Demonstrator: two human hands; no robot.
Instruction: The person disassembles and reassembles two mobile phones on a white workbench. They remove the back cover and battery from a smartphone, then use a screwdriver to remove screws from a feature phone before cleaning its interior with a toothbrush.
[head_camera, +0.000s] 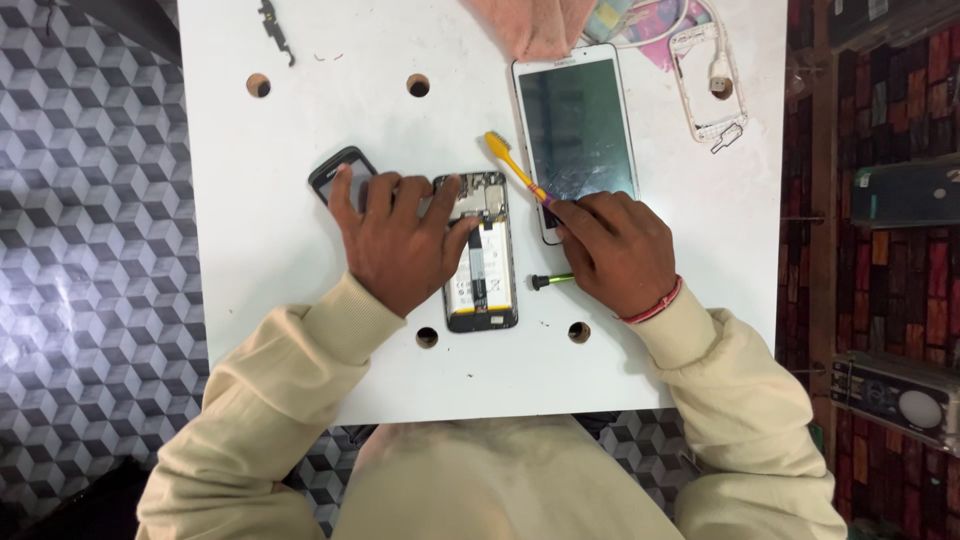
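An opened smartphone (486, 262), its back off and battery showing, lies on the white table (270, 250). My left hand (400, 238) lies flat on the phone's left side, fingers spread toward its top, with the little finger over a small dark phone (338, 170). My right hand (612, 248) grips a yellow toothbrush (512, 164) by its handle, the bristle end pointing up-left just above the opened phone's top right corner. A green-handled screwdriver (552, 281) lies between the phone and my right hand.
A white tablet (576, 130) lies face up behind my right hand. Further back are a pink cloth (530, 25), a white phone frame (708, 85) with a cable, and a dark metal part (276, 30). Round holes dot the table. Shelving stands at right.
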